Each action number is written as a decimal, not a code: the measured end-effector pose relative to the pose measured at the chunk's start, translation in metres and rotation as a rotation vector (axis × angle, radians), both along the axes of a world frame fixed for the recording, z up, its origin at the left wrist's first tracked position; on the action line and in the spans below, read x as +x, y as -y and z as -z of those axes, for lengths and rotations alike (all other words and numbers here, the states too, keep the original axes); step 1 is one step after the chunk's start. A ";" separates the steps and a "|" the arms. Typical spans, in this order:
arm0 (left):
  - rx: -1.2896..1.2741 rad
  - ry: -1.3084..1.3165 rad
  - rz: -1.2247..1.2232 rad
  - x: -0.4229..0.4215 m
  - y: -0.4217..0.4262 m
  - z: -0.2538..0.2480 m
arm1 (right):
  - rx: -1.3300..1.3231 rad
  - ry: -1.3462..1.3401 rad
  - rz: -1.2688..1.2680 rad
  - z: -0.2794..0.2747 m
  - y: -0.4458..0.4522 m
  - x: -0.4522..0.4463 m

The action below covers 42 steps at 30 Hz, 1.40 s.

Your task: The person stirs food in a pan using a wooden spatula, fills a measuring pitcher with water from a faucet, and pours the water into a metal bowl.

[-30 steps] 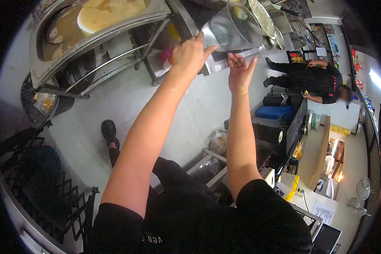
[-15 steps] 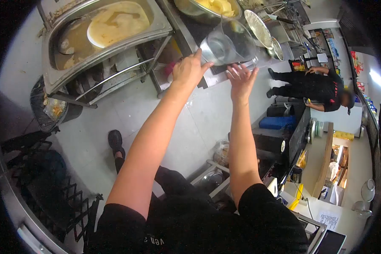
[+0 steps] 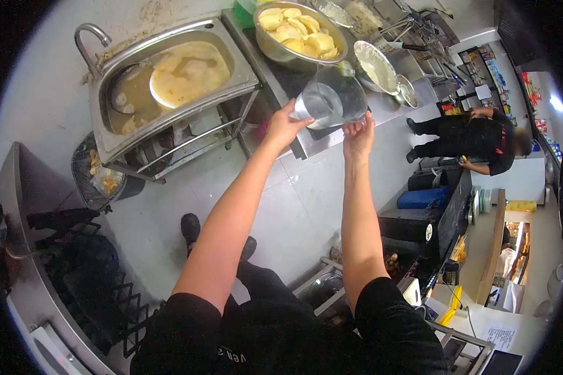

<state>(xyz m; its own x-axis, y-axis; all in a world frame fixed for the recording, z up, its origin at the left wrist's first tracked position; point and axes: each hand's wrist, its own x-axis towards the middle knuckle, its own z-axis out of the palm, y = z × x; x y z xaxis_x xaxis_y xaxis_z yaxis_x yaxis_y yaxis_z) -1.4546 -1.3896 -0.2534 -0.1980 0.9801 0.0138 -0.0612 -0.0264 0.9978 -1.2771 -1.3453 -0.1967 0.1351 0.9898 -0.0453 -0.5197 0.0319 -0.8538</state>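
Between my two hands is a clear, see-through container (image 3: 333, 100), tilted over the edge of the metal counter. My left hand (image 3: 284, 128) grips its base end, thumb along the near side. My right hand (image 3: 359, 139) holds the rim end, with its fingers bent around the edge. Just behind the container stands a metal bowl (image 3: 266, 47) full of pale yellow slices. To its right lie a pan with a whitish coating (image 3: 376, 66) and a smaller round dish (image 3: 406, 92).
At the left, a sink (image 3: 109, 147) holds cloudy water and a round pale item, with a faucet (image 3: 95, 44) behind. A bin (image 3: 94, 194) stands below. A person in black (image 3: 481, 134) stands at the right. Black folding lattice is at lower left.
The view has shifted, so the sink, faucet and bowl of slices show more fully. My hands and the container appear lower in view, and my right fingers have closed more around the rim.
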 end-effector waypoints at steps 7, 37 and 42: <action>0.033 0.224 0.001 0.001 0.017 -0.067 | -0.002 -0.108 -0.061 -0.075 0.020 0.001; 0.555 0.404 0.072 -0.009 0.148 -0.608 | 0.542 0.127 -0.322 -0.638 0.150 -0.010; 0.617 0.377 0.068 -0.009 0.162 -0.654 | 0.634 0.097 -0.238 -0.678 0.161 -0.016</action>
<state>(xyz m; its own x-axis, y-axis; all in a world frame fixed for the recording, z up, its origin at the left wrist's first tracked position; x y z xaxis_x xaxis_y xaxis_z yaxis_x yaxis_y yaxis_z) -1.4632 -1.5512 0.4005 -0.2374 0.8264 0.5107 -0.4196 -0.5613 0.7133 -1.2935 -1.5066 0.4816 -0.1150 0.8245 0.5541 -0.4963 0.4355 -0.7510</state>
